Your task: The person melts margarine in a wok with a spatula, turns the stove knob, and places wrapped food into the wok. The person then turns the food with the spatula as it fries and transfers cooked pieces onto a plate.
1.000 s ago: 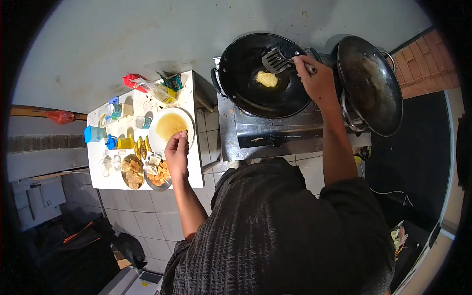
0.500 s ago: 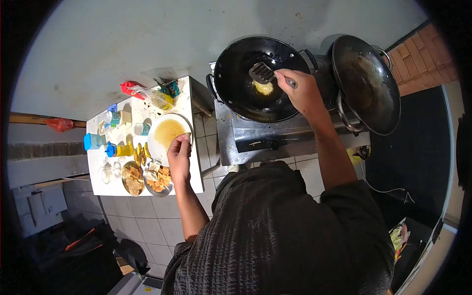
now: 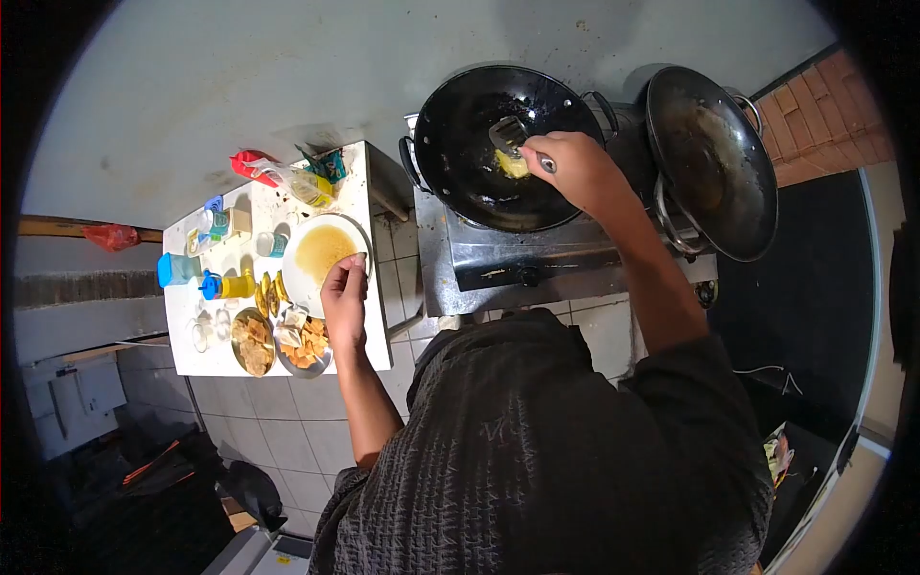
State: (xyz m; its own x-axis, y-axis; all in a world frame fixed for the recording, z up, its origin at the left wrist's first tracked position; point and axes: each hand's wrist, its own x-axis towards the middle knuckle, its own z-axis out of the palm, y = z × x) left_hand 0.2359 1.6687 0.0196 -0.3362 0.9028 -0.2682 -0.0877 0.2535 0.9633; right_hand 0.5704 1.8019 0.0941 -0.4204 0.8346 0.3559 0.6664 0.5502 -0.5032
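My right hand (image 3: 567,168) is closed round the handle of a slotted spatula (image 3: 508,131), whose blade is inside a dark wok (image 3: 460,187). A small yellow piece of food (image 3: 513,165) lies in the wok, against the blade's lower edge. My left hand (image 3: 345,299) is over the near rim of a white plate (image 3: 305,278) on the white table, fingertips pinched together. I cannot make out whether they grip the rim or something small. The plate holds a thin yellowish-brown layer (image 3: 324,249).
A second wok (image 3: 714,163) leans on the right of the metal stove (image 3: 522,264). On the table (image 3: 379,350) are bananas (image 3: 271,290), a bowl of orange pieces (image 3: 305,347), a bowl of pale pieces (image 3: 251,340), a blue-capped yellow bottle (image 3: 230,286) and plastic packets (image 3: 307,187).
The spatula blade has turned, and my right hand has shifted slightly left beside the yellow piece. The view has shifted a little. My left hand stays at the plate's rim.
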